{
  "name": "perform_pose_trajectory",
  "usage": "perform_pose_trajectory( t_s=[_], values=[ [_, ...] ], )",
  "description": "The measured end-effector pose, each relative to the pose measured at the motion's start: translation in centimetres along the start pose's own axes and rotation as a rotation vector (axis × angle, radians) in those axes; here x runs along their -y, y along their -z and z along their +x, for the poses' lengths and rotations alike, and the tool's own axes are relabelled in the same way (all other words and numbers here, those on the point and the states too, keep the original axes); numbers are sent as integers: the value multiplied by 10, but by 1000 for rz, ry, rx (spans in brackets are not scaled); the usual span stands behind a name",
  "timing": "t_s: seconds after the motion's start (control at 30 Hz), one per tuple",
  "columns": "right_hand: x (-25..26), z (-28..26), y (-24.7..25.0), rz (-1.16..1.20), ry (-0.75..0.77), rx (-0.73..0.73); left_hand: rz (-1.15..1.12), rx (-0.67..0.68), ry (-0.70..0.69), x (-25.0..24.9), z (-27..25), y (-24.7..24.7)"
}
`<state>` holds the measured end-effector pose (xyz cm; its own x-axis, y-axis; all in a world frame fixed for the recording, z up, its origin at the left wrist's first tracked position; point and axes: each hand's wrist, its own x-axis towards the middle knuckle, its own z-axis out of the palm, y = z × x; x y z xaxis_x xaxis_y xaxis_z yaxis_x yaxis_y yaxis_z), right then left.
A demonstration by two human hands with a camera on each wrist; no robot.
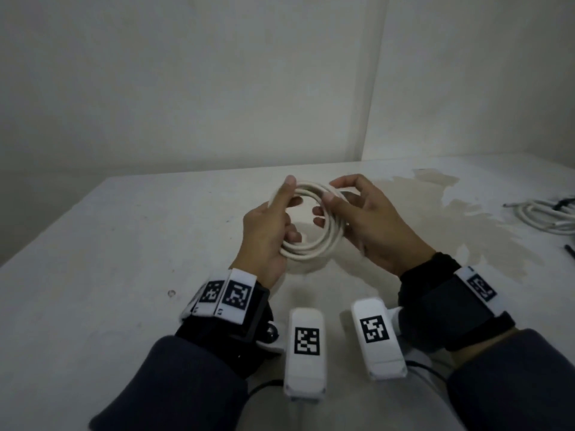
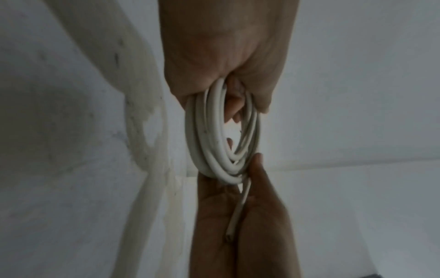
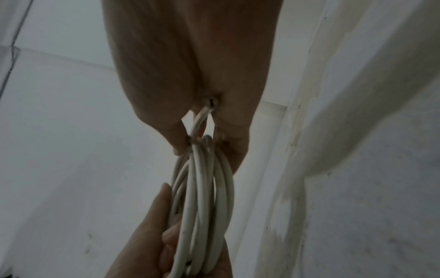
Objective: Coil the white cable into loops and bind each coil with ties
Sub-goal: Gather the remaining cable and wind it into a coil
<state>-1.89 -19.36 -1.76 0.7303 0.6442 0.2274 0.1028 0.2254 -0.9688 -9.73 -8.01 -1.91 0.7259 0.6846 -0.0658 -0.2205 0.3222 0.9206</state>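
Note:
A white cable wound into a round coil of several loops hangs in the air above the white table, between both hands. My left hand grips the coil's left side, fingers curled through the ring. My right hand holds the right side, thumb and fingers pinching the strands. In the left wrist view the coil is seen edge-on, and the loose cut end runs along my right palm. In the right wrist view the coil hangs from my right fingers and the cable end is tucked between them.
Another white cable lies loosely bunched at the table's right edge, with a dark piece beside it. A stained, peeled patch marks the table surface right of my hands. White walls close the back and right.

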Motion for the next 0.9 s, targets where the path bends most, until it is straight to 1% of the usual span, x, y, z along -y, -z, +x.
perform_pose_trajectory(
  t_s=[0.1, 0.17, 0.2, 0.37, 0.5, 0.57, 0.67, 0.8, 0.9],
  values=[
    [-1, -3, -5, -51, -45, 85, -118, -99, 8, 0, 4, 3],
    [-1, -4, -7, -99, -68, 129, -151, -130, 10, 1, 3, 3],
    [0, -3, -7, -119, -65, 125, -166, -139, 14, 1, 2, 3],
    [-1, 1, 0, -107, 60, -50, -190, -136, 22, 1, 1, 2],
    [-4, 4, 5, -124, 86, -142, -208, -134, 33, 2, -1, 0],
    [-6, 4, 6, -144, 92, -162, -203, -141, 25, 3, -2, 0],
    [-5, 3, 5, -138, 79, -127, -209, -164, 10, 4, -2, -1],
    [3, 0, -1, -17, -39, -27, -233, -199, -6, 5, -3, -3],
    [4, -3, -6, -57, -26, -7, -247, -232, -14, 6, -2, -3]
  ],
)
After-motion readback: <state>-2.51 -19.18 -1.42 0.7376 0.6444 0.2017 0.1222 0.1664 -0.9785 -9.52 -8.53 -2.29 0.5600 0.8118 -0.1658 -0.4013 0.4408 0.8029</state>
